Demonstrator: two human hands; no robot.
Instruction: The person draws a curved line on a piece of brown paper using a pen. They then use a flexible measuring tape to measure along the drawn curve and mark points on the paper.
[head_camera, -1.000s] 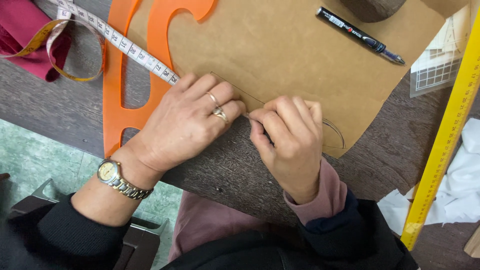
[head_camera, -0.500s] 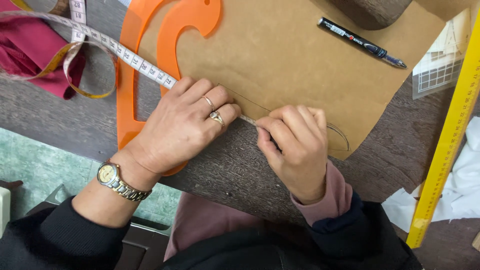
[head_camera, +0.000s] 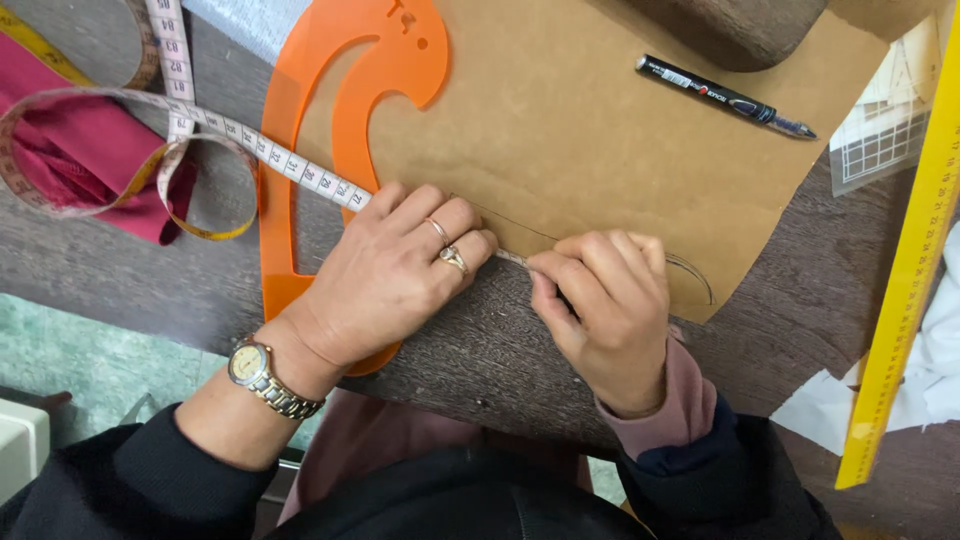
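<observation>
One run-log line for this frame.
left hand: presses tape measure on brown paper | right hand: pinches tape along curved line | orange curve ruler underneath

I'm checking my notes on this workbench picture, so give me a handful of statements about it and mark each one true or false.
1. The left hand presses on the tape measure. True.
2. The pen is held in the right hand. False: it lies loose on the brown paper.
3. The curved ruler is orange. True.
4. The yellow ruler lies under the left hand. False: it lies at the right edge, apart from both hands.
5. A watch is on the left wrist. True.
</observation>
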